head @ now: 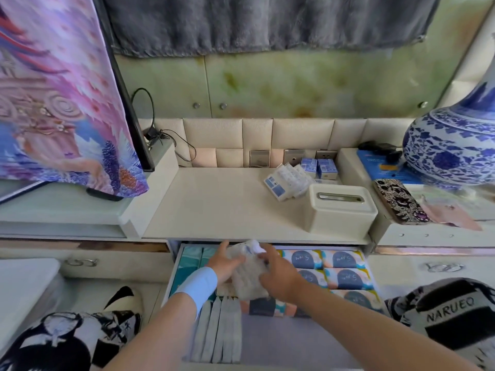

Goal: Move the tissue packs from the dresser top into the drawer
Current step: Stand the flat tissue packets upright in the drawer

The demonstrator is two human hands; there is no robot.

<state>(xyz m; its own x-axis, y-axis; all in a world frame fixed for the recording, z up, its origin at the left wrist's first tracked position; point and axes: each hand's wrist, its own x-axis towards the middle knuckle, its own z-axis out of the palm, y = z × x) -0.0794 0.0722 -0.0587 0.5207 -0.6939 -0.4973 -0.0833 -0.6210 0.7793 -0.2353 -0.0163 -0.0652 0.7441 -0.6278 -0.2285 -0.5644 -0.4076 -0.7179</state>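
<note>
A white tissue pack [247, 274] is over the open drawer [171, 277], held between both hands. My left hand [225, 263] grips its left side and my right hand [278, 277] presses on its right side. The drawer holds teal packs [190, 266] at the left, several colourful tissue packs [345, 269] at the right and grey upright packs [222, 330] at the front. On the dresser top [222, 204], at the back right, lie several small blue-and-white tissue packs [289, 180] and two small blue boxes [320, 167].
A cream tissue box [340, 212] stands on the dresser's right front. To its right are a patterned phone [399, 202] and a blue-and-white vase [452, 145]. A cloth-covered screen [61, 97] stands at the left, with cables [155, 129] behind it.
</note>
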